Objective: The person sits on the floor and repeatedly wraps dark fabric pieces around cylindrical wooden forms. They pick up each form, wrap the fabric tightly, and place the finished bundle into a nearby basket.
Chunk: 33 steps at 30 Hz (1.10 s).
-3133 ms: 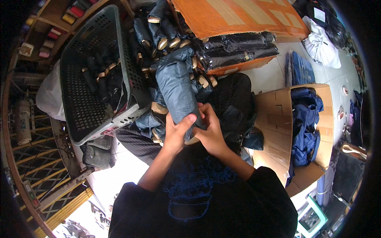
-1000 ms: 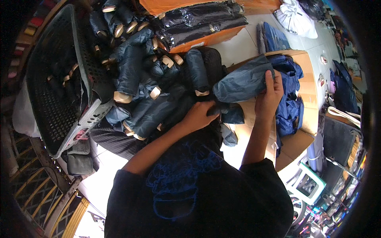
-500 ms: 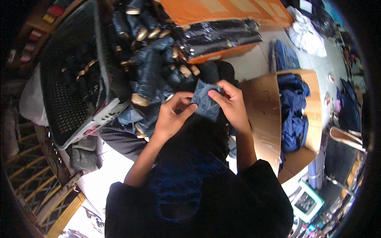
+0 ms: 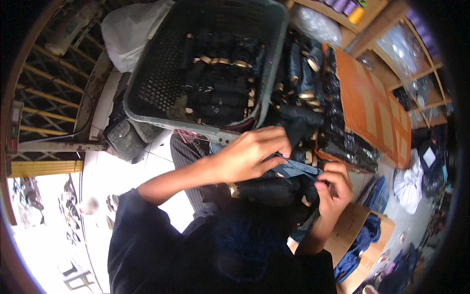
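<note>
Denim folded small, a blue cloth piece (image 4: pixel 293 168) is pinched between both hands above a heap of rolled dark jeans (image 4: pixel 274 188): the left hand (image 4: pixel 249 154) clamps its near edge, the right hand (image 4: pixel 334 188) grips its far end. A grey plastic basket (image 4: pixel 147 98) of rolls sits just beyond.

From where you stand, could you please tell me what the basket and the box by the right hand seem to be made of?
Basket: likely moulded plastic, matt grey, with perforated walls and a rounded rim.
Box: corrugated cardboard by its look, plain brown with folded flaps, beside the right hand.
</note>
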{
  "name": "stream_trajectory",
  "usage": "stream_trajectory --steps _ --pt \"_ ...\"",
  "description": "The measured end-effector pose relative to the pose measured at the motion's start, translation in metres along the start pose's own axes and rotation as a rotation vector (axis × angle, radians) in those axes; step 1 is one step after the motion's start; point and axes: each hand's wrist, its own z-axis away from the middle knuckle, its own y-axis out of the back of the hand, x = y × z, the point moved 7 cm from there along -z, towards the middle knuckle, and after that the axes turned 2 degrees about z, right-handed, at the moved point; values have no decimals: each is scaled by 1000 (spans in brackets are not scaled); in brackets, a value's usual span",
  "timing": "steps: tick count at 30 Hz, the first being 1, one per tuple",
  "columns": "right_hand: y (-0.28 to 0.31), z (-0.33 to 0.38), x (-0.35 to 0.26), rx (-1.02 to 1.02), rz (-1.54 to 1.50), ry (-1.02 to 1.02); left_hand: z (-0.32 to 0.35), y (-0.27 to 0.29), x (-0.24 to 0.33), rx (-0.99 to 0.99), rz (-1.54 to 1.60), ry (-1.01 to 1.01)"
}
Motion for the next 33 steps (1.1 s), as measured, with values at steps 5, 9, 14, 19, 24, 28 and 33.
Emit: stream_trajectory --steps 5,9,14,19,24,28,33 --pt "-7 -4 19 204 7 -130 -37 84 -60 21 326 178" --pt "-21 10 41 213 57 -312 -25 154 -248 -87 -340 674" --pt "12 34 58 485 215 -375 110 149 -449 -442 -573 1157" --pt "26 40 67 473 450 -417 135 130 -428 -383 -408 1460" --pt "-16 35 61 238 485 -303 69 183 -354 -636 -326 1628" --pt "-30 35 35 100 474 -56 38 229 -261 -605 -492 1426" --pt "4 42 17 367 611 43 -5 226 -165 -357 -619 851"
